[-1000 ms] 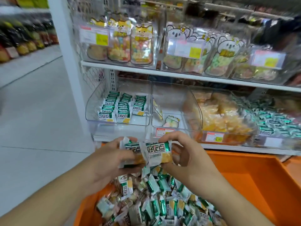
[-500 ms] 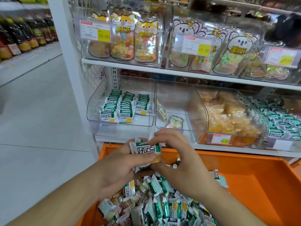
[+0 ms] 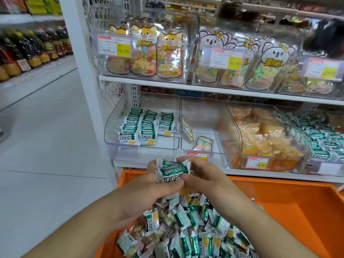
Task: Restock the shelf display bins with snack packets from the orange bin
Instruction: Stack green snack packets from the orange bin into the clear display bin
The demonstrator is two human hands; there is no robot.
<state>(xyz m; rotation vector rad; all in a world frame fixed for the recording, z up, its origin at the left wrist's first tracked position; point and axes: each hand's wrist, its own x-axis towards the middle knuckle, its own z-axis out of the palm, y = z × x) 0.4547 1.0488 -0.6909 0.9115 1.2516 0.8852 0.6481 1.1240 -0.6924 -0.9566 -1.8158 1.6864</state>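
Above the orange bin (image 3: 279, 211), both hands are gathered round a small stack of green-and-white snack packets (image 3: 172, 172). A second ago those packets were fanned out side by side between the hands; half a second ago they were being pushed together; now they sit squared up, one behind another, faces aligned. The left hand (image 3: 149, 192) cups the stack from below, thumb pressed across the front packet, fingers curled behind. The right hand (image 3: 201, 175) pinches the stack's right edge, fingers curled over the top. Both grips are narrow, closed on the packets.

That tidying matters: the leftmost clear display bin (image 3: 111, 138) on the lower shelf holds the same packets in three neat standing rows, and its right-hand row is shorter, with bare floor in front of it. A squared stack should slot into such a row far more easily than loose packets would.

The stack hangs just below and in front of that bin, well short of its opening. The loose pile of packets (image 3: 186, 229) in the orange bin remains large, so the restock looks far from finished. Next, by the look of it, comes a lift up and forward over the bin's front lip, keeping the stack pressed so the slippery wrappers don't splay.
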